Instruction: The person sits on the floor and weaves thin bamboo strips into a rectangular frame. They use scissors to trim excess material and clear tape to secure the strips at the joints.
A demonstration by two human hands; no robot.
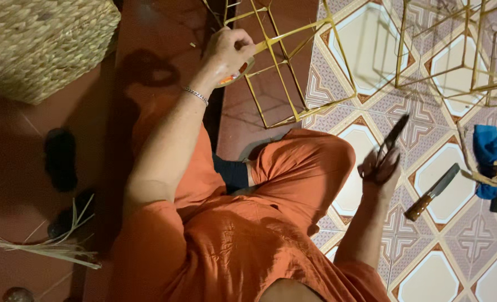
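1. Left hand (229, 53) closed around a strut of the bamboo frame (284, 67), which stands on the floor ahead of the knees.
2. Right hand (378, 168) closed on scissors (391, 142), blades pointing up.
3. Knife (433, 191) lies on floor tiles just beside the right hand.

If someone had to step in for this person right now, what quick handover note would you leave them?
Left hand: closed on a joint of the yellow strip frame, with a roll of tape at the palm.
Right hand: holds dark scissors, raised clear of the frame.
Nearby: a second frame on the tiled floor, a wooden-handled knife, a blue cloth, loose strips, a woven basket.
Done: the frame stands assembled. Left: I cannot tell which joints remain unbound.
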